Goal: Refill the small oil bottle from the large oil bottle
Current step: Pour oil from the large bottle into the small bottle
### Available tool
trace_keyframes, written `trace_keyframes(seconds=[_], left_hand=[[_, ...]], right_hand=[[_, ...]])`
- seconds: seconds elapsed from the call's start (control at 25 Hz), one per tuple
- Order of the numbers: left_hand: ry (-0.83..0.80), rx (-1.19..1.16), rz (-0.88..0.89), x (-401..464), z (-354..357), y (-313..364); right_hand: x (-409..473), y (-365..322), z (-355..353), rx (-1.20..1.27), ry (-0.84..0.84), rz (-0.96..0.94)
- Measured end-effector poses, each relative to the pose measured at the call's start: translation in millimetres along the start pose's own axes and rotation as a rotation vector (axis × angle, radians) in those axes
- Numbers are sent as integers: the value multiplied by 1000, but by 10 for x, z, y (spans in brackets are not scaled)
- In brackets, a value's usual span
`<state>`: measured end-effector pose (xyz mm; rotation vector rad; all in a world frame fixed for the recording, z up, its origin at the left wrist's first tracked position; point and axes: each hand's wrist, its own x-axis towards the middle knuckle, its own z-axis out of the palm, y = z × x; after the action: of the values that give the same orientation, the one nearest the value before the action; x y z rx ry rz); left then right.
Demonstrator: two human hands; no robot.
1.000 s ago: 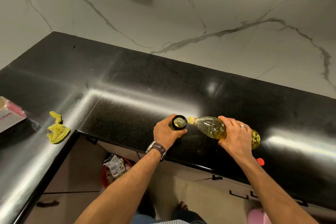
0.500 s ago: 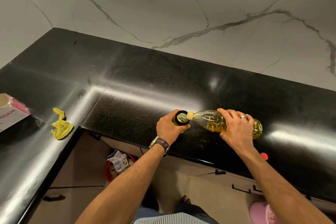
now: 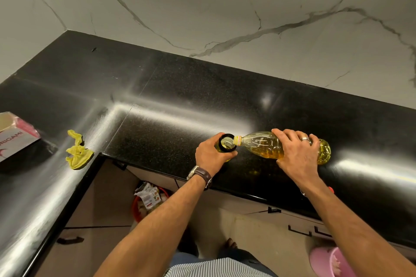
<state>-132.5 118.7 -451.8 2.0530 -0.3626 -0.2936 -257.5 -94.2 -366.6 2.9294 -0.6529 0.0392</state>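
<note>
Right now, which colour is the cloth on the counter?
The cloth is yellow, seen in the head view.

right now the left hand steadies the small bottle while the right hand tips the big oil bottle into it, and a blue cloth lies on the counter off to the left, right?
Only the colour is wrong: the cloth is yellow, as the head view shows. The left hand does steady the small bottle and the right hand tips the big oil bottle.

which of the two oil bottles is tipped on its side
The large oil bottle in the right hand, its neck at the mouth of the small oil bottle, which the left hand holds upright.
</note>
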Motion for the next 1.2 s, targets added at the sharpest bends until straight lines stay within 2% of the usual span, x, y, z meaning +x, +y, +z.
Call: trace_keyframes(seconds=[1.2], left_hand=[[5,-3,39,-11,-12,-3]], right_hand=[[47,29,-40,-92,61,-37]])
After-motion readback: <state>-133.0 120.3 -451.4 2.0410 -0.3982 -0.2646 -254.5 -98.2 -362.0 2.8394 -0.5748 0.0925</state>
